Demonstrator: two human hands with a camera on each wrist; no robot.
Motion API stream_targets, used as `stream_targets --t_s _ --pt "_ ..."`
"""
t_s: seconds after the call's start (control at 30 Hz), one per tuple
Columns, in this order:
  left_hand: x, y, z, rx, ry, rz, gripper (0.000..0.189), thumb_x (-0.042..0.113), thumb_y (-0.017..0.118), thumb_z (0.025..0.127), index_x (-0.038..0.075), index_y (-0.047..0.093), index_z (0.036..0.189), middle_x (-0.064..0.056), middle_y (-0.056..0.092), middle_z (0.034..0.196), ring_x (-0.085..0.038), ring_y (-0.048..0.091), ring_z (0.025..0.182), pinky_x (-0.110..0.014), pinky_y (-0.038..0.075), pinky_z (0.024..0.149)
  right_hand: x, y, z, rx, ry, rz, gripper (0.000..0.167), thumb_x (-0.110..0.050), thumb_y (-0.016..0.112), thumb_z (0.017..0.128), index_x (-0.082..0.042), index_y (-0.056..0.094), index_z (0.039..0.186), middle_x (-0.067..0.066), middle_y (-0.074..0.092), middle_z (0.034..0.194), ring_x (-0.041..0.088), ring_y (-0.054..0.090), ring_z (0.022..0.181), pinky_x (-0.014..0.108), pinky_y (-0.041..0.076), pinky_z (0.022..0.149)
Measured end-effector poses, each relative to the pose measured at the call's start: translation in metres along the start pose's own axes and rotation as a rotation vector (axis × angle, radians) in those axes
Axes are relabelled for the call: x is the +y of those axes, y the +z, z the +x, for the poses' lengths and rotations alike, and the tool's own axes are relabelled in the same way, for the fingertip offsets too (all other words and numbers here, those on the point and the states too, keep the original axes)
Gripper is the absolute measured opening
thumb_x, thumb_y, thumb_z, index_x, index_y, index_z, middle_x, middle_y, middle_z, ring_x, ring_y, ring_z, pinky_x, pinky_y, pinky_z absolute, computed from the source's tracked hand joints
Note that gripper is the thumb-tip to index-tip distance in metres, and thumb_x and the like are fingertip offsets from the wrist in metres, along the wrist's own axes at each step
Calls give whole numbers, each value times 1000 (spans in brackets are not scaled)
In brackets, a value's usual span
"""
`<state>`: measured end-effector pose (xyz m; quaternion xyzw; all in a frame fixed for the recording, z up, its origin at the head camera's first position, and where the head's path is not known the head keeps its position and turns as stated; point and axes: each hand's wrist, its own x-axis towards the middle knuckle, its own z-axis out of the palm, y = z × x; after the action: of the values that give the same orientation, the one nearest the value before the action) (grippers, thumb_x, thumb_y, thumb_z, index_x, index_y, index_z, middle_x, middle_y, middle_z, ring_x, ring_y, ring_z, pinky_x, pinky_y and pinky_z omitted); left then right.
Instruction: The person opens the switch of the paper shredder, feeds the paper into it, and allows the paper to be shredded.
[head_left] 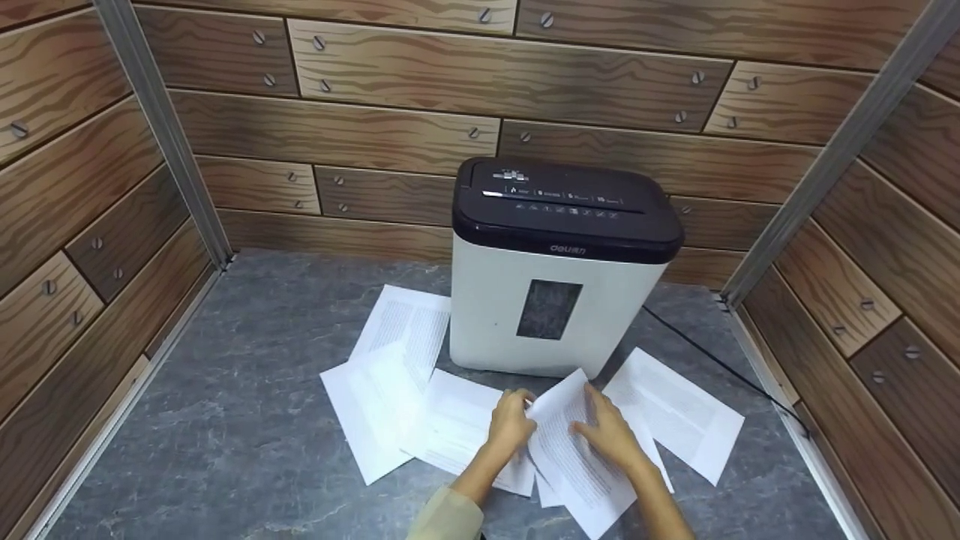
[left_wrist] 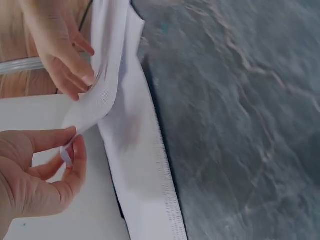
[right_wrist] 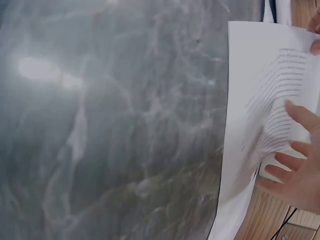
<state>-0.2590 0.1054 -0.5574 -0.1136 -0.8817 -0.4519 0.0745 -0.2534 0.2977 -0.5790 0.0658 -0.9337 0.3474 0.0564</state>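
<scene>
My left hand (head_left: 512, 421) pinches a corner of a printed sheet of paper (head_left: 574, 457) between thumb and fingers, plainly seen in the left wrist view. That sheet (left_wrist: 92, 107) is lifted and curves upward in front of the paper shredder (head_left: 487, 315). On its other side is my right hand (head_left: 611, 431), thumb and fingers spread apart; in the right wrist view this hand (right_wrist: 302, 170) lies by the sheet's bent part without pinching it. Whether its fingertips touch the paper I cannot tell. The shredder has a dark top with a slot and a white body with a small window.
More printed sheets lie on the grey marbled surface (head_left: 225, 420): overlapping ones (head_left: 375, 409) to the left, one (head_left: 686, 420) to the right. A black cord (head_left: 720, 360) runs from behind the shredder to the right wall. Wood-patterned walls (head_left: 390, 127) enclose the area.
</scene>
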Motion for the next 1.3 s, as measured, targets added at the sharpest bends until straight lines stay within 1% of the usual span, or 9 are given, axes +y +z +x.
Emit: stream_targets --t_s 0.2,0.33,0.47,0.6,0.77,0.9,1.0,1.13,1.3 --pt "8 -14 1 -10 59 -75 35 -13 70 60 3 66 91 0 55 81 -19 55 77 -30 46 67 0 -16 6 210 42 219 42 4 58 84 15 43 121 34 52 111 46 52 101 50 43 87" --pt "17 -26 4 31 102 -83 35 -12 69 62 5 67 93 -2 58 84 -22 58 82 -32 47 72 -7 -29 6 309 140 301 22 1 59 86 14 57 105 23 61 96 29 60 88 28 49 76" --pt "26 -39 11 60 119 -148 35 -11 69 65 5 67 96 -3 62 89 -20 59 83 -31 48 74 -18 -41 5 379 204 444 21 -1 59 87 15 58 102 17 63 93 9 57 79 16 46 69" --pt "36 -52 17 90 99 -331 36 -8 70 70 1 64 104 -6 63 91 -18 61 79 -26 50 70 -32 -54 5 442 209 580 23 -1 58 89 16 55 104 10 62 91 2 56 76 17 47 70" --pt "47 -68 19 152 97 -544 32 -3 70 76 -2 61 106 -9 64 90 -22 63 83 -28 52 74 -54 -71 4 524 180 749 17 1 56 89 14 54 100 1 60 83 7 57 75 20 49 69" --pt "51 -81 17 216 97 -559 18 1 68 80 -2 66 97 -9 66 88 -22 62 82 -30 52 73 -70 -80 4 561 144 852 11 4 55 89 11 56 97 1 60 83 10 58 77 22 50 71" --pt "50 -85 17 272 81 -521 10 5 68 81 1 69 89 -4 67 84 -17 62 79 -28 51 69 -81 -83 3 566 110 866 10 3 56 89 10 57 97 1 60 84 11 58 78 22 50 72" --pt "48 -88 18 331 64 -507 6 7 70 80 4 71 85 0 67 80 -14 61 75 -25 49 63 -99 -88 -2 587 41 734 13 4 57 88 14 58 96 5 62 83 11 59 77 22 51 70" --pt "49 -93 18 338 45 -517 6 6 69 80 5 71 85 0 67 80 -14 61 75 -24 49 61 -112 -91 -5 608 -29 604 12 8 57 87 17 58 94 18 61 85 8 60 75 21 52 68"
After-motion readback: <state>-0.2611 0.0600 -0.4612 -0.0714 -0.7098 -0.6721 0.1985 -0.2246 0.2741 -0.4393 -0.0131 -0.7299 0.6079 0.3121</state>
